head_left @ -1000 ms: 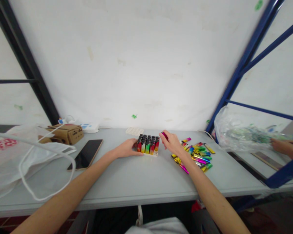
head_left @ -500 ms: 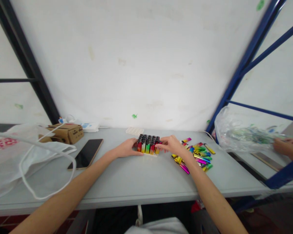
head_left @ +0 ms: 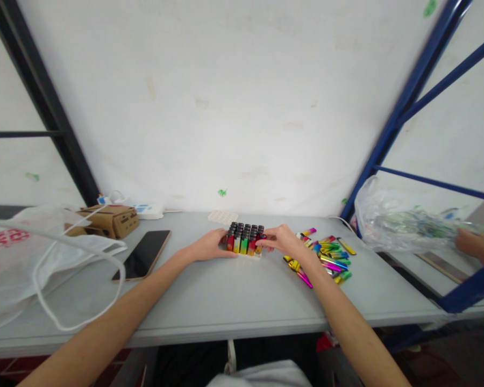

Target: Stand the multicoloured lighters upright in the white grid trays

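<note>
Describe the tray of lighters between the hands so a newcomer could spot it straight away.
On the grey table, near the white back wall, the tray of lighters sits between the left hand and right hand. Its lighters stand upright in packed rows, black tops up, unlike the loose lighters lying flat to its right.

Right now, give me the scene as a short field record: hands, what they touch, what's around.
left hand: rests against the left side of the lighter tray
right hand: fingers at the tray's right edge; whether it grips a lighter cannot be told
tray: lighters standing upright in rows, black caps up, on the table
loose lighters: pile lying flat, right of the tray
phone: face up, left of the tray
box: cardboard, far left
bag: white plastic, left edge
other person: a hand at far right, by a clear bag
</note>
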Available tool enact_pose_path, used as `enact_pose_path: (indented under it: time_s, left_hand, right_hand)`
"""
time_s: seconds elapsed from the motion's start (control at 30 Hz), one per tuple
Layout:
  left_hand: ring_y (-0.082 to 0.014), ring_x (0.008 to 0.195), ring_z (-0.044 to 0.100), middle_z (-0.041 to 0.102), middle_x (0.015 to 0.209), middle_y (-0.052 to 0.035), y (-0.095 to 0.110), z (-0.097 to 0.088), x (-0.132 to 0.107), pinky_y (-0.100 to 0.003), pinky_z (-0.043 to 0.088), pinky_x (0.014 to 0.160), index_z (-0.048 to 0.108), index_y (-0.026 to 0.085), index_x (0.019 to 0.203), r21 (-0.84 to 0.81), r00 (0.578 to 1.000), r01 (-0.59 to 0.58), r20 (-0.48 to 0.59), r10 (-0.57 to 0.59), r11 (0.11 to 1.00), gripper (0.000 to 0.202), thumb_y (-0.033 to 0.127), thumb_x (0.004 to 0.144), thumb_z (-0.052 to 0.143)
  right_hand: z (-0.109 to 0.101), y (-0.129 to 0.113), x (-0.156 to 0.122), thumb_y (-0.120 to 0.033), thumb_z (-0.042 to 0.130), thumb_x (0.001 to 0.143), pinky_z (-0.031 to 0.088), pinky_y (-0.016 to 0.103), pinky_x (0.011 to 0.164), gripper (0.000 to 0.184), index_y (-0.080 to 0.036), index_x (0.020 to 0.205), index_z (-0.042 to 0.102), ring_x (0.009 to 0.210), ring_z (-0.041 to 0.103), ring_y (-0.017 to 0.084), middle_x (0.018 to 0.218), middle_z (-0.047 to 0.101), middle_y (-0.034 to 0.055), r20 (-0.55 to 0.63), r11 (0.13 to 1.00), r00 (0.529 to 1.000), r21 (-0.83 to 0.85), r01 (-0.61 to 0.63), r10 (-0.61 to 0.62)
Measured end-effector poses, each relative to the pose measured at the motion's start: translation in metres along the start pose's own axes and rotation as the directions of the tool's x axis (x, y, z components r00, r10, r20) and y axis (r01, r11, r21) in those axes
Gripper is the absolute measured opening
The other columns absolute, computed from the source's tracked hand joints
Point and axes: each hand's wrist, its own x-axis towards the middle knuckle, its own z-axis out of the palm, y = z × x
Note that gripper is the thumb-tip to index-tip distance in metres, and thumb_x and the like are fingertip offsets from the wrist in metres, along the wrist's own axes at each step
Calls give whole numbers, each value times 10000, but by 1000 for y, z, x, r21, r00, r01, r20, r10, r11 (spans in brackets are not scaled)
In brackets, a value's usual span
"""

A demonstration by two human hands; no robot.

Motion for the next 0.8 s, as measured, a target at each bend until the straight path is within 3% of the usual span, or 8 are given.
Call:
enact_pose_path:
  time_s: [0.2,0.33,0.4,0.5,0.57,0.67,0.8]
  left_hand:
    - [-267,822,629,690,935,-74,1,0,0,-330,477,716,660,154,995,36,999,36,2,-36,999,627,703,697,721]
    - [-265,828,628,691,938,-73,0,0,1,-323,473,714,655,160,994,34,999,40,3,-40,999,627,706,694,720]
    - [-263,826,628,692,941,-72,-1,0,1,-320,470,714,652,162,989,34,999,37,1,-37,999,619,703,695,722]
    - [-258,807,621,683,916,-66,-3,0,2,-318,461,703,642,164,952,70,999,41,1,-41,997,606,709,699,718]
    - [-256,798,617,674,898,-60,-4,0,2,-317,458,701,640,165,933,87,999,33,-2,-33,996,600,714,702,713]
    - [-252,796,613,668,891,-54,-4,0,2,-318,460,709,647,167,925,83,1000,18,-7,-17,996,591,710,701,714]
    - [-252,805,613,673,906,-63,-4,0,3,-321,468,712,651,163,936,78,1000,29,-5,-28,997,602,714,700,712]
  right_hand:
    - [2,-3,2,-625,618,890,417,242,546,480,-168,772,708,512,577,146,581,663,6,90,996,992,-25,-91,93]
    - [-7,-3,0,-727,605,841,369,253,552,613,-161,618,670,494,523,141,482,589,9,17,956,981,-228,-182,191]
    - [-17,1,-4,-747,503,891,384,262,599,668,-162,628,692,547,557,159,525,621,35,-72,925,968,-287,-251,240]
    - [-35,12,-12,-663,286,1008,424,277,720,731,-168,732,749,724,656,205,715,723,102,-293,831,878,-309,-462,379]
    - [-45,22,-18,-584,305,1029,437,290,766,656,-158,844,769,823,689,232,817,752,138,-359,733,794,-323,-598,490]
    - [-51,37,-27,-499,475,987,452,301,769,451,-147,986,757,849,705,250,777,754,129,-256,647,741,-366,-669,621]
    - [-50,50,-34,-469,595,913,471,302,737,336,-180,1012,735,806,710,237,769,755,89,-132,643,723,-370,-670,678]
